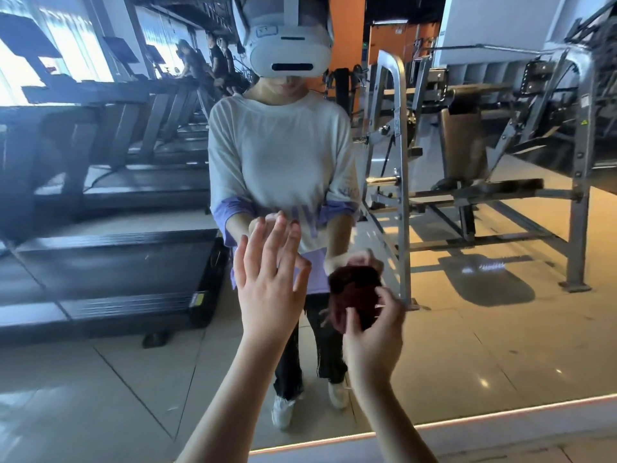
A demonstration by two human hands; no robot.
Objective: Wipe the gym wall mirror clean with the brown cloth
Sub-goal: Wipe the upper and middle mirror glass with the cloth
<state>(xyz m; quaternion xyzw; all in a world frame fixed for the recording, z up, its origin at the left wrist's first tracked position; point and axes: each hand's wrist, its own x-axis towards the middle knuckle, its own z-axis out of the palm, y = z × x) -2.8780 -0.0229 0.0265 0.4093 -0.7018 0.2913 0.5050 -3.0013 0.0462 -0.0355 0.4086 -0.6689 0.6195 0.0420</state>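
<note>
Gym wall mirror stood upright straight ahead of both hands, its lower edge running left to right below them. One brown cloth sat bunched in the curled fingers of the right hand, close against the glass. The left hand, fingers spread and empty, was raised just beside it, about equally near.
</note>
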